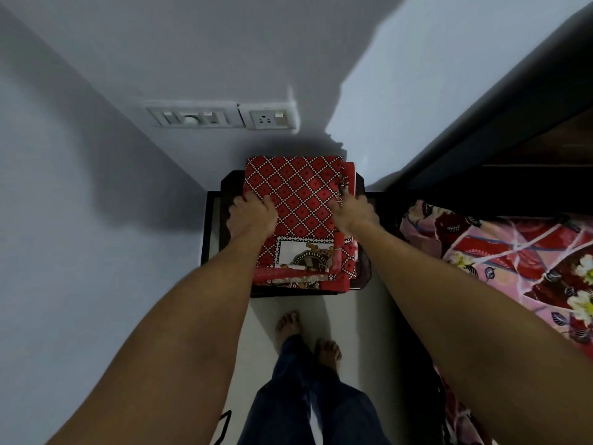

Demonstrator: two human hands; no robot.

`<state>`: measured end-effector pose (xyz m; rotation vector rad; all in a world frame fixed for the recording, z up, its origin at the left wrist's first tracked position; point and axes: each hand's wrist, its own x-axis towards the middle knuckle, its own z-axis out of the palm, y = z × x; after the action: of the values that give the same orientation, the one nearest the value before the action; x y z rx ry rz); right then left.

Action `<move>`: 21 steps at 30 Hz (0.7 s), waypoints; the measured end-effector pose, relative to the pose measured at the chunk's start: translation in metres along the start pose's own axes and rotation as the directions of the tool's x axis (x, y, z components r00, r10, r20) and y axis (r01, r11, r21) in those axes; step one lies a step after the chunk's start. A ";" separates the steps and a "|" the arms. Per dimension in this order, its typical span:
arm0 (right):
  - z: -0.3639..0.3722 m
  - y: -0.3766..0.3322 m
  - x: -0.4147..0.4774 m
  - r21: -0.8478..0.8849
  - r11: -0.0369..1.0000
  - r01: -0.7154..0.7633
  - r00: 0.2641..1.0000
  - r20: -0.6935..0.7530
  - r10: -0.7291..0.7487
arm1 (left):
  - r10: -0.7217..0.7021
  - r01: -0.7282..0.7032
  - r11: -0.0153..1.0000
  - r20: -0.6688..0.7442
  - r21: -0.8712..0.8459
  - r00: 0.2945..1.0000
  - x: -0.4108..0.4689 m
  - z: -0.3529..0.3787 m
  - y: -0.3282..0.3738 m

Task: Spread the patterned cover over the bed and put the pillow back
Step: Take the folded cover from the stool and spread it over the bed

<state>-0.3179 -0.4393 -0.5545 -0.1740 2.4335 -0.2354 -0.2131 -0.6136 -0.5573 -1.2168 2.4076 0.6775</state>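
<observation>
A folded red patterned cover [296, 200], with a white-dotted diamond print and a pale panel at its near end, lies on a dark stool [359, 277] by the wall. My left hand [253, 216] grips its left edge, thumb on top. My right hand [353, 211] grips its right edge, fingers curled over the folded layers. The bed [500, 261] at the right carries a pink and red floral sheet. No pillow is in view.
A dark headboard [513, 130] rises at the right behind the bed. A switch and socket panel [221, 117] is on the wall above the stool. My bare feet [308, 338] stand on the pale floor just in front of the stool.
</observation>
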 end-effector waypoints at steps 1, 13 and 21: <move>0.002 0.000 0.002 0.007 1.000 -0.013 1.000 0.001 0.013 | -0.015 0.015 1.000 0.000 -0.012 1.000 0.002 0.003 -0.001; 0.020 -0.002 0.020 0.260 0.948 -0.181 0.983 0.014 0.184 | -0.132 0.136 0.984 0.042 -0.116 0.990 0.018 0.018 -0.004; 0.023 0.006 0.026 0.456 0.833 -0.312 0.950 0.163 0.267 | -0.328 0.385 0.855 0.213 -0.348 0.920 0.035 0.006 -0.004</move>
<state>-0.3236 -0.4415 -0.5894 0.3965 2.1928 -0.6633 -0.2293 -0.6347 -0.5810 -1.6507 1.9006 1.1070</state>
